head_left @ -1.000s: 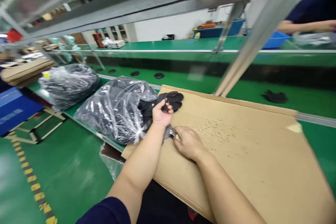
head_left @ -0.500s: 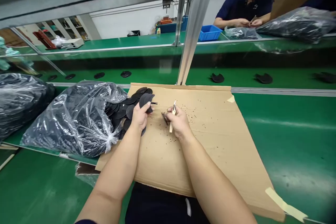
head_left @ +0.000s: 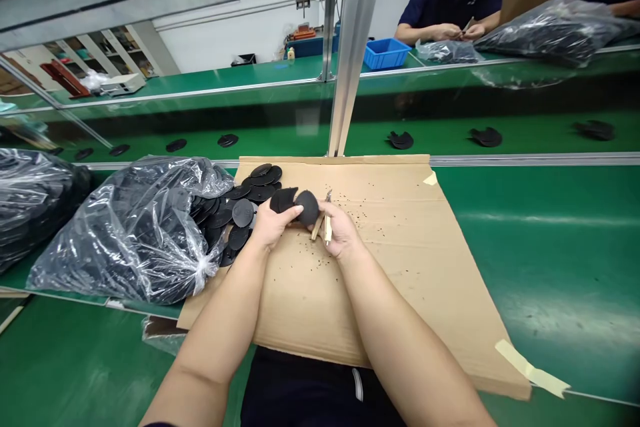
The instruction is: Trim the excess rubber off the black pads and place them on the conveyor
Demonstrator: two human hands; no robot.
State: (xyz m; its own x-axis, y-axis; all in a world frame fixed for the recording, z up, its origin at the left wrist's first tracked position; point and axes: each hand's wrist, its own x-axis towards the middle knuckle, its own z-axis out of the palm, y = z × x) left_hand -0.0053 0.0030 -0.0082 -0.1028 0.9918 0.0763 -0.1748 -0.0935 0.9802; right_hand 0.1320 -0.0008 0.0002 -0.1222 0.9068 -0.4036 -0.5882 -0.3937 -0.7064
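My left hand (head_left: 270, 223) pinches black flat plastic pieces: a round disc (head_left: 307, 208) under the thumb and a piece with a notched, pointed edge (head_left: 284, 199) beside it. Close by on the right, my right hand (head_left: 343, 230) is closed around nippers (head_left: 328, 229) with pale wrapped handles and a small metal tip pointing up and away. Its fingertips come up against the disc's right edge; whether they grip it is hidden. A heap of black discs (head_left: 243, 213) spills from a clear plastic bag (head_left: 125, 233) left of my left hand.
Cardboard (head_left: 400, 293) strewn with small black scraps lies under my hands, taped at its right corners. Behind it, black pieces (head_left: 401, 140) rest in a row on a green belt (head_left: 280, 137). A metal post (head_left: 353, 53) rises ahead. Across, a person (head_left: 450, 7) works near a blue bin (head_left: 387, 53).
My hands have come together, and the black pieces now face upward beside the nippers. The nippers' handles now show spread. The view has shifted slightly.
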